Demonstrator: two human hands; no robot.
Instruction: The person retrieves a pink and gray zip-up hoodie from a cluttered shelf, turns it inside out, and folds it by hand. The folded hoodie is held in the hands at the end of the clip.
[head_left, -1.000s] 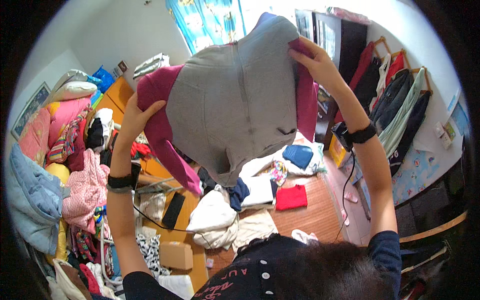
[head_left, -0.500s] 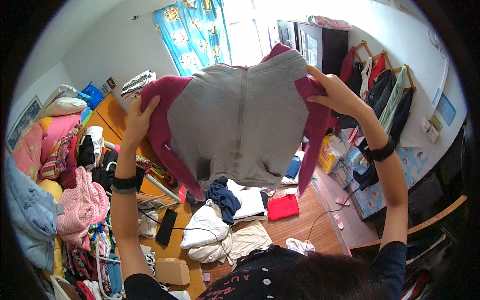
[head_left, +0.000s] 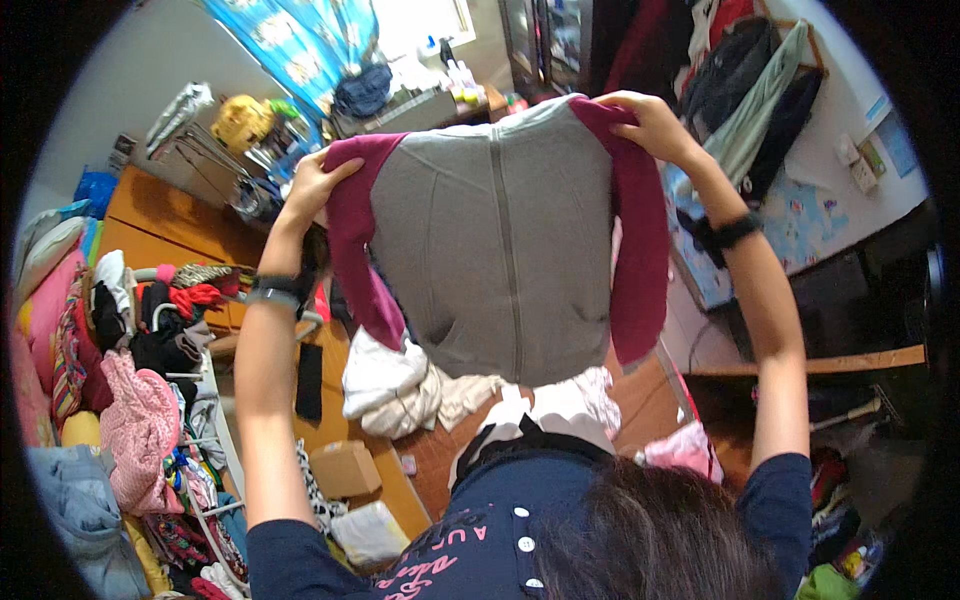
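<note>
A grey zip-up jacket with maroon sleeves hangs spread out in front of me. Its zipper runs down the middle, and the sleeves drop along both sides. My left hand pinches the left shoulder of the jacket, thumb over the maroon cloth. At the other shoulder, my right hand grips the cloth the same way. Both arms are raised and stretched forward. Below the jacket's hem, a white and beige heap of clothes lies on the reddish-brown mat, partly hidden by the jacket.
Piled clothes and a pink dotted garment crowd a rack at the left. A cardboard box sits near my left elbow. Garments hang on wall hooks at the right. Pink cloth lies low on the right.
The view has tilted downward and shifted. The jacket, still held at both shoulders, now hangs straighter with its lower part more fully spread. Both hands keep their grip.
</note>
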